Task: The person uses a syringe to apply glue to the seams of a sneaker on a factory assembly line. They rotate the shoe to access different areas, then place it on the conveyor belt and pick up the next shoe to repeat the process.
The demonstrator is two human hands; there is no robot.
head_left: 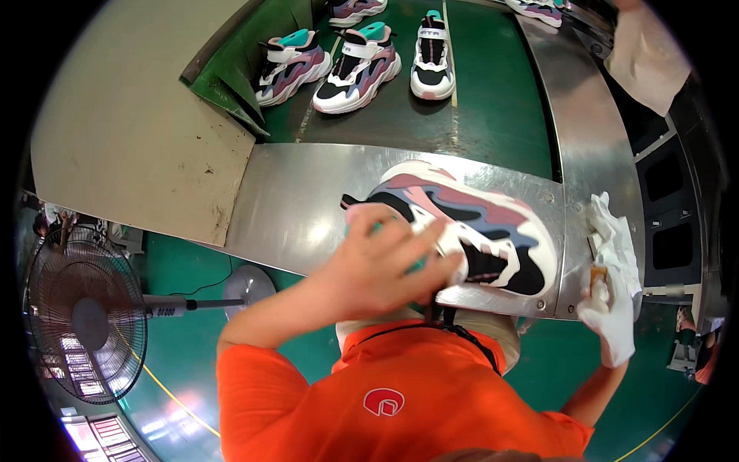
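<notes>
A white, black, pink and grey-blue sneaker [477, 219] lies on its side on the metal ledge in front of me, its toe to the right. My bare left hand [389, 258] is closed over the ankle opening and strap of this shoe, with bits of teal lining showing between the fingers. Off to the right, my right hand [612, 316] wears a white glove. Its fingers are closed round a small tan piece [598, 275], possibly a wooden handle; its kind is not clear. Right beside that piece lies a crumpled white cloth [613, 235].
Several matching sneakers [358, 69] stand on a green conveyor belt [500, 85] beyond the metal ledge [285, 200]. A beige panel [146, 115] and a green flap [223, 73] border the left. A standing fan [88, 323] is at lower left. Another person's arm [647, 61] shows at upper right.
</notes>
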